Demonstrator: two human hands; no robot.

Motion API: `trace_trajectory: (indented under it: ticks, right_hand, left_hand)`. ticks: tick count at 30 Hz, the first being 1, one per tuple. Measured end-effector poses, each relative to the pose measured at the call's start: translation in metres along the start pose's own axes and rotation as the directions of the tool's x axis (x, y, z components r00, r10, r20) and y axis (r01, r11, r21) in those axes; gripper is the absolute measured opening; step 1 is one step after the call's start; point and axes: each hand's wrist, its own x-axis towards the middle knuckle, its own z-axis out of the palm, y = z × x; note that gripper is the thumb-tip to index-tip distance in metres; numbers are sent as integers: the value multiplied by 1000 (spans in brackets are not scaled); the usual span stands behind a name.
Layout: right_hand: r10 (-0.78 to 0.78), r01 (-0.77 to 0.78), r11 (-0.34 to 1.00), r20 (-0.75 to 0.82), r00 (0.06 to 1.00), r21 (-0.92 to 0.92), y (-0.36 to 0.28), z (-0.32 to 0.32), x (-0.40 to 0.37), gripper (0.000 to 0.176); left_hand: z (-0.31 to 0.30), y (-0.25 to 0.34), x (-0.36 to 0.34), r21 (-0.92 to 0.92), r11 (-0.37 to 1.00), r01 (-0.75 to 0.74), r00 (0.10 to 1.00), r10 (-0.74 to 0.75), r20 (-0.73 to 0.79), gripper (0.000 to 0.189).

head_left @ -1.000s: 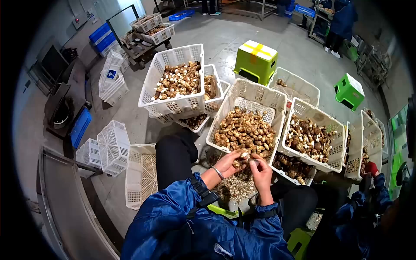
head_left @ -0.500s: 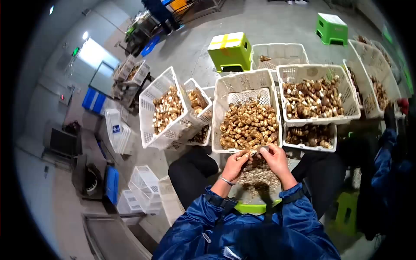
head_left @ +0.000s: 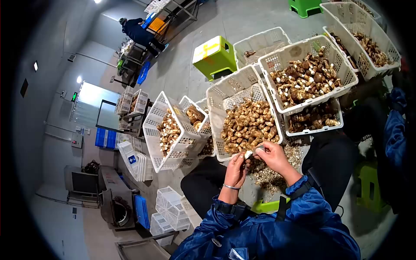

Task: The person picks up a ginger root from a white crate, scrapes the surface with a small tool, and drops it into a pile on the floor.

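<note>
My left hand [head_left: 236, 171], with a thin band on its wrist, is closed on a small mushroom [head_left: 248, 154] with a pale cut-looking end. Close beside it my right hand [head_left: 275, 157] is closed, thumb and fingers pinched near the mushroom; what it grips is too small to make out. Both hands are over the near edge of a white crate [head_left: 211, 93] holding many brown-and-cream mushrooms [head_left: 249, 125]. Below the hands, a heap of pale trimmings [head_left: 269, 177] lies between my knees.
To the right, a crate of darker mushrooms [head_left: 305, 78] sits above another crate [head_left: 314, 119]. A tilted crate [head_left: 149, 130] with mushrooms stands left. Behind are a green stool [head_left: 214, 56] and a bent-over person [head_left: 141, 34]. At far right is a blue sleeve [head_left: 395, 134].
The view has tilted and swung left, so the crates appear rotated. My hands stay together at the crate's near edge; the mushroom's white end now shows between them.
</note>
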Motion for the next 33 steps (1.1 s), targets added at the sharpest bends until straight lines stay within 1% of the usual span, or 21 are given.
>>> trace_trajectory:
  ticks: [1, 2, 5, 6, 9, 10, 11, 13, 17, 18, 21, 22, 23, 24, 25, 27, 28, 30, 31, 32, 33]
  right_hand:
    - [6, -7, 999, 8, 1000, 50, 0, 0, 0, 21]
    - [9, -9, 1000, -18, 1000, 3, 0, 1, -1, 19]
    - [-256, 248, 939, -4, 967, -237, -22, 3, -10, 18]
    - [-315, 304, 907, 11, 949, -290, -27, 4, -12, 18]
    - [-285, 267, 916, -19, 958, -299, -30, 3, -12, 19]
    - [-93, 85, 971, -25, 995, -222, -39, 0, -12, 20]
    - [-69, 60, 979, -37, 997, -196, -23, -3, -8, 21]
    - [7, -2, 986, 28, 1000, -165, -17, -6, -6, 20]
    - [-157, 149, 972, -30, 987, -181, -22, -4, -13, 24]
    - [-177, 169, 967, -25, 984, -192, -23, -5, -13, 24]
    - [-262, 253, 926, 5, 965, -279, -22, -9, -13, 24]
    - [-291, 283, 906, 20, 956, -316, -22, -11, -14, 23]
    - [-320, 311, 883, 36, 947, -350, -21, -13, -15, 23]
    - [-301, 293, 889, 31, 953, -353, -25, -15, -17, 22]
    - [-287, 264, 910, -27, 957, -320, -21, -15, -15, 21]
    - [-3, -7, 982, -48, 999, -190, -26, -22, -15, 20]
    - [-25, 11, 965, -51, 998, -261, -25, -26, -14, 20]
    - [-78, 62, 982, -82, 994, -181, -25, -23, -16, 20]
    - [-104, 90, 986, -97, 990, -141, -26, -22, -16, 21]
    - [-226, 202, 939, -57, 972, -278, -27, -23, -17, 22]
    - [-386, 347, 867, -42, 922, -357, -28, -22, -16, 22]
  left_hand:
    - [-1, 1, 0, -8, 999, 31, 1000, -31, 3, 20]
    - [1, -1, 1, -2, 1000, 5, 1000, -5, 4, 20]
    - [15, 0, -2, 47, 997, -53, 995, 56, -79, 20]
    - [12, -3, 0, 63, 995, -75, 995, 79, -61, 20]
    - [7, -6, 4, 86, 991, -101, 994, 104, -27, 21]
    - [7, -4, 3, 103, 993, -62, 996, 68, -54, 22]
    - [7, -2, 1, 89, 995, -51, 997, 55, -47, 23]
    - [10, 1, -1, 59, 998, -27, 999, 29, -32, 23]
    - [12, -7, 6, 29, 1000, -7, 998, 9, -66, 23]
    - [12, -5, 4, 18, 1000, 7, 1000, -6, -28, 24]
    - [20, -7, 1, 192, 980, -44, 998, 50, -30, 28]
    - [19, -9, 3, 251, 965, -72, 997, 77, -10, 35]
    - [21, -9, 2, 289, 955, -71, 996, 81, -24, 36]
    - [25, -9, 1, 327, 943, -68, 996, 84, -37, 38]
    - [27, -9, 1, 365, 929, -63, 995, 87, -50, 39]
    - [20, -14, 5, 310, 950, -45, 998, 52, -16, 41]
    - [19, -15, 6, 291, 956, -32, 999, 38, -14, 40]
    - [22, -16, 7, 277, 960, -31, 999, 38, -21, 40]
    - [24, -16, 7, 322, 945, -48, 998, 60, -27, 40]
    - [26, -16, 8, 366, 928, -63, 996, 81, -33, 41]
    - [28, -17, 9, 409, 909, -77, 994, 101, -37, 41]
